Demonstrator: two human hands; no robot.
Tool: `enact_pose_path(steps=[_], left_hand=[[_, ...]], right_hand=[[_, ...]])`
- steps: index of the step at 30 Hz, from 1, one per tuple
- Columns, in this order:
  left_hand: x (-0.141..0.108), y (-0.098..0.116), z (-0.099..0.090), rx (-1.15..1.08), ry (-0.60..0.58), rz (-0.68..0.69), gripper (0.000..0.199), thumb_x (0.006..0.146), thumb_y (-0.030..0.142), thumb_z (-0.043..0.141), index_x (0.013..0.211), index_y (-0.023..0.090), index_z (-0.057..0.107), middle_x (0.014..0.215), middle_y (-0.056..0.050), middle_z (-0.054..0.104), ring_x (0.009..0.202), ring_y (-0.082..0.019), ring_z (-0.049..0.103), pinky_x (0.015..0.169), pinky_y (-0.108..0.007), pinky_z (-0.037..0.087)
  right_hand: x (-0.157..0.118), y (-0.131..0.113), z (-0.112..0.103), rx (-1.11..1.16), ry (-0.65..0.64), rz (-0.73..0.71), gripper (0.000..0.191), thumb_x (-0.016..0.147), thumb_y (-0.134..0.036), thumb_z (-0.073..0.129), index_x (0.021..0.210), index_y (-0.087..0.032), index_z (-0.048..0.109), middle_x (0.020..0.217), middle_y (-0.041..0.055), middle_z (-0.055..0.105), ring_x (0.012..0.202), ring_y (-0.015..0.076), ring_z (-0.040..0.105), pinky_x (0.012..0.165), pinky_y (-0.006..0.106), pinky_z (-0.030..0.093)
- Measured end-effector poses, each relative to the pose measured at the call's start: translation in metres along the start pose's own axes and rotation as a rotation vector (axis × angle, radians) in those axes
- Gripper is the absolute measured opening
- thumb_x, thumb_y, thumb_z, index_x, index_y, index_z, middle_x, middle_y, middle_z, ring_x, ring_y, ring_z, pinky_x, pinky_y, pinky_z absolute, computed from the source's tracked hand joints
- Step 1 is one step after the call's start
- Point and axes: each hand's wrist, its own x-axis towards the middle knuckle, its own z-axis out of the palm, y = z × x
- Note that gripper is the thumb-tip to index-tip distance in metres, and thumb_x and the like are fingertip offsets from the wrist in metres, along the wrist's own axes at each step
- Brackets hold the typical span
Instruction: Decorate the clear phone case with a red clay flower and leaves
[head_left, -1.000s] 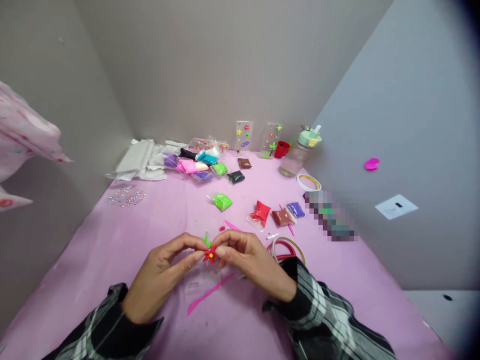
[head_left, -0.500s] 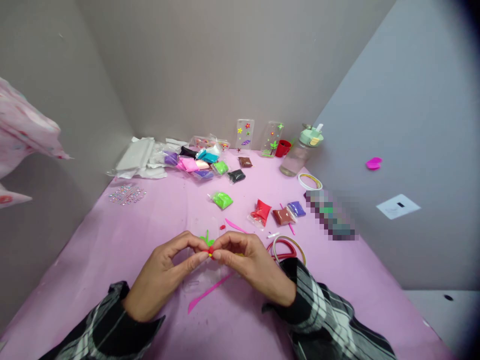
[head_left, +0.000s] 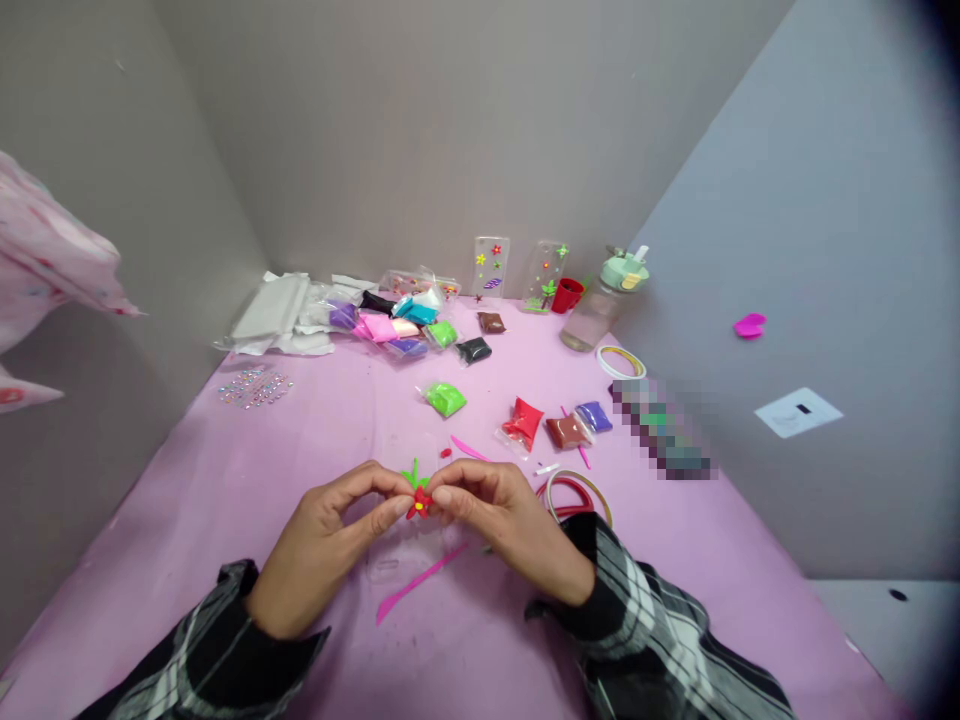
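Observation:
A small red clay flower with a yellow centre is pinched between both hands above a clear phone case. My left hand grips its left petals between thumb and forefinger. On the other side, the thumb and fingers of my right hand close on its right edge. Green clay leaves with a stem show just behind the flower. A tiny red clay bit lies beyond my fingertips. Nearer to me rests a pink modelling knife; a second pink tool is partly hidden by my right hand.
Clay packets in red, brown and green lie ahead. Tape rolls sit by my right wrist. Farther back stand a water bottle, a red cup and decorated clear cases. Gem stickers lie left.
My fingertips have shifted on the flower, so its petals and yellow centre now show more fully. The right thumb has moved slightly up and right.

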Motion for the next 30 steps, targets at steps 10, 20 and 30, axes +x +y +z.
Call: enact_pose_path(steps=[10, 20, 30], left_hand=[[0.0010, -0.0036, 0.0008, 0.013, 0.053, 0.015, 0.018, 0.091, 0.040, 0.064, 0.088, 0.025, 0.072, 0.089, 0.000, 0.072, 0.089, -0.020, 0.066, 0.085, -0.030, 0.049], [-0.0014, -0.0055, -0.0030, -0.057, 0.051, 0.035, 0.011, 0.088, 0.035, 0.069, 0.093, 0.026, 0.073, 0.095, 0.000, 0.073, 0.094, -0.019, 0.066, 0.089, -0.030, 0.051], [-0.0007, -0.0041, -0.0010, -0.043, 0.029, 0.051, 0.012, 0.088, 0.033, 0.069, 0.094, 0.023, 0.072, 0.096, -0.003, 0.073, 0.096, -0.022, 0.066, 0.090, -0.034, 0.050]], right_hand=[[0.0009, 0.0007, 0.0016, 0.075, 0.024, 0.034, 0.020, 0.080, -0.035, 0.079, 0.083, -0.016, 0.074, 0.076, 0.0000, 0.068, 0.070, 0.0123, 0.057, 0.068, 0.025, 0.043], [-0.0004, -0.0006, 0.0014, 0.028, 0.073, -0.002, 0.015, 0.084, -0.031, 0.073, 0.082, -0.017, 0.074, 0.073, -0.0010, 0.065, 0.066, 0.0112, 0.053, 0.065, 0.025, 0.042], [0.0006, 0.0020, 0.0033, 0.147, 0.075, 0.009, 0.021, 0.076, -0.035, 0.082, 0.083, -0.018, 0.073, 0.072, -0.0023, 0.065, 0.064, 0.0108, 0.054, 0.065, 0.025, 0.044]])
